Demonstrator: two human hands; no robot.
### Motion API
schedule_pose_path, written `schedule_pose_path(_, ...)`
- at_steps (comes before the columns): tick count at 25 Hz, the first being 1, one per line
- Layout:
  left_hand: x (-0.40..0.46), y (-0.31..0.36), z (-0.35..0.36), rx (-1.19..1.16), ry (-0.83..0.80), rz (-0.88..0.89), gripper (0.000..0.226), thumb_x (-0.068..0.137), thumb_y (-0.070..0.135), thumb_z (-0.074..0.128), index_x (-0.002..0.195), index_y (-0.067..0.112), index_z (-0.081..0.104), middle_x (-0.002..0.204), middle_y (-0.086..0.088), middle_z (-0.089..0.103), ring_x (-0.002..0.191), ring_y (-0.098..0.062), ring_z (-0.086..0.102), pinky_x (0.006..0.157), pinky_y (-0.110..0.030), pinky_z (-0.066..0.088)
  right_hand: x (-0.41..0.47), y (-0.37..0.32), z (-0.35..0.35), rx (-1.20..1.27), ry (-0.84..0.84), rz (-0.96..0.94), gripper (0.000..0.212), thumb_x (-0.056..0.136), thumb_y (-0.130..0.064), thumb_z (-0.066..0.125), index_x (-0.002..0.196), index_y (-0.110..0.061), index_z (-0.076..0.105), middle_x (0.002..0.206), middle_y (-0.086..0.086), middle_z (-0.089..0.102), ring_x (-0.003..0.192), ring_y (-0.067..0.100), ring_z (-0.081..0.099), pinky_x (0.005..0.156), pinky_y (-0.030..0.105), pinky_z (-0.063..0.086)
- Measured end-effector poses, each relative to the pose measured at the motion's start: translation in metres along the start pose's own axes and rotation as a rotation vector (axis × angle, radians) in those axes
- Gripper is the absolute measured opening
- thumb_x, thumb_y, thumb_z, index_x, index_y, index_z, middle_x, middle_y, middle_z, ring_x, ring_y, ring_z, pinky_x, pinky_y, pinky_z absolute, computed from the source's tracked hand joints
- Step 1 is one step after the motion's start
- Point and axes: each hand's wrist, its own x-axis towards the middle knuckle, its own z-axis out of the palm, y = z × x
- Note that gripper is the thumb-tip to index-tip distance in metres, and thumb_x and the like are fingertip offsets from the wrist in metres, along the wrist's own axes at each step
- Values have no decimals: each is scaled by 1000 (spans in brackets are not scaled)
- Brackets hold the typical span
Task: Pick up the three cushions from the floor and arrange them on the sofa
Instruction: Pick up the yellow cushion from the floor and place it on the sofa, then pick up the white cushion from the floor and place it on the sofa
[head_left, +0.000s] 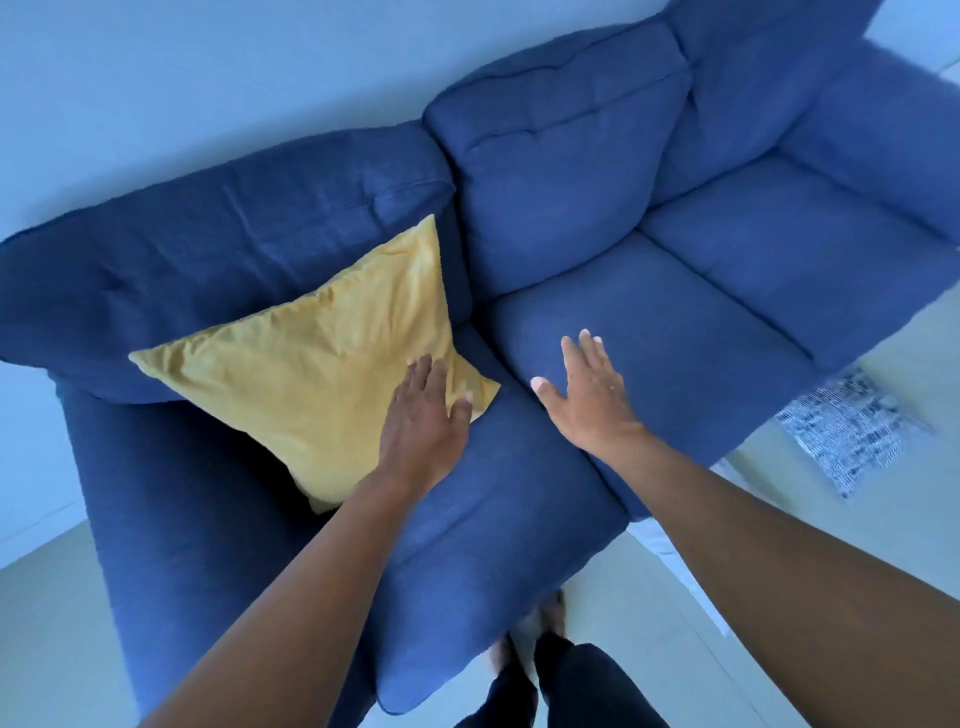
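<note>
A yellow cushion (317, 364) leans against the left backrest and armrest corner of the blue sofa (675, 332). My left hand (423, 415) lies flat with fingers apart on the cushion's lower right corner, not gripping it. My right hand (584, 387) hovers open, palm down, over the middle seat cushion and holds nothing. A white cushion with a dark blue pattern (852, 426) lies on the floor in front of the sofa's right end. No third cushion is in view.
The sofa stands against a pale wall (208, 78). Light tiled floor (831, 545) runs in front of it and to the right. My feet and dark trousers (550, 670) are right at the sofa's front edge.
</note>
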Motion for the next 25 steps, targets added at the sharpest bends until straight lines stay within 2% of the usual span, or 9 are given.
schedule_pose_path(3,-2,47,32,56,-64,148,69,112,40,38,168,7,17,179,-10,10,167,-25,0,133,-39,6,-29,51,-18,17,66,98,78,103,-48,46,161,-7,15,172,15,4,160,29,-1,123,53,18)
schedule_pose_path(7,-3,115,84,111,-149,325,70,111,40,40,168,5,19,179,-12,12,167,-29,3,133,-45,7,-67,128,-41,17,129,237,80,103,-50,44,162,-7,13,172,14,2,160,30,-3,124,55,16)
schedule_pose_path(13,-22,223,172,196,-288,529,71,111,40,42,168,4,18,179,-13,11,167,-29,3,133,-45,6,-130,250,-69,75,193,448,79,101,-49,47,161,-7,17,171,17,7,159,33,2,122,57,20)
schedule_pose_path(17,-42,274,229,294,-382,575,73,111,40,42,168,4,15,179,-14,9,167,-29,3,133,-44,6,-171,320,-82,96,174,528,78,103,-48,46,161,-6,15,172,17,3,159,33,-1,123,56,15)
schedule_pose_path(25,-66,345,325,398,-504,602,75,110,38,43,169,5,11,179,-13,4,167,-29,2,134,-42,6,-225,433,-90,116,149,630,78,103,-50,44,161,-6,15,172,17,3,159,32,-3,123,56,16)
